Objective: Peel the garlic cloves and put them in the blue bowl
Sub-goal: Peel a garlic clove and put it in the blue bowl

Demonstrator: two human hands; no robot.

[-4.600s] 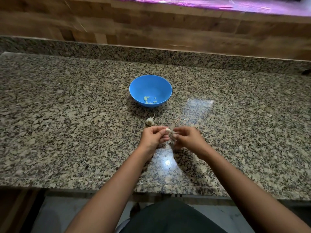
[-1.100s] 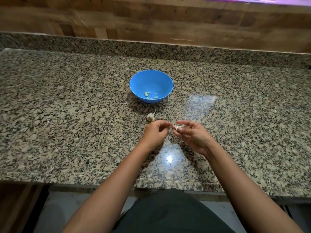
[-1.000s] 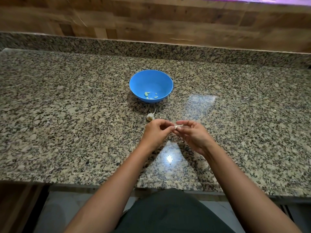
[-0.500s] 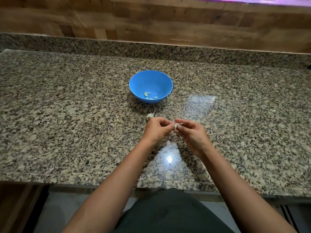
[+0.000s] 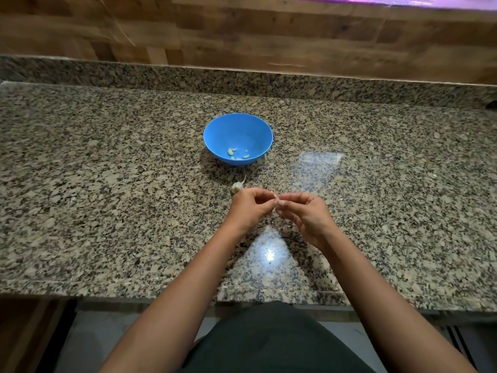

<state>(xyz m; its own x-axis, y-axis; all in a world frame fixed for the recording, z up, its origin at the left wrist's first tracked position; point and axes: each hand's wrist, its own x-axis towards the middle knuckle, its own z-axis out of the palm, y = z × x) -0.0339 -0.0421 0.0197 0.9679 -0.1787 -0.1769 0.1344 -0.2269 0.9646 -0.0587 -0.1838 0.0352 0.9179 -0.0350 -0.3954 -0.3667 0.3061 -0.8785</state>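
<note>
- Two hands meet over the table (image 5: 107, 170), just in front of the person and near its front edge.
- The left hand (image 5: 250, 208) has its fingers curled, and its fingertips pinch a small pale clove (image 5: 276, 202) at the point where the hands touch.
- The right hand (image 5: 306, 214) has its thumb and fingers bent round the same clove from the other side. The clove is blurred and mostly hidden, so I cannot tell how much skin is left on it.
- The clove is held in the air above the table, not in the bowl (image 5: 215, 130).
- The bowl is blue and stands upright on the table beyond the hands, well apart from them.
- A few peeled cloves (image 5: 236, 154) lie at the bottom of the bowl.
- One garlic piece (image 5: 236, 187) with a thin stalk lies on the table between the bowl and the left hand, just beside that hand's knuckles.
- A wooden wall (image 5: 242, 36) rises behind the table's raised back edge.
</note>
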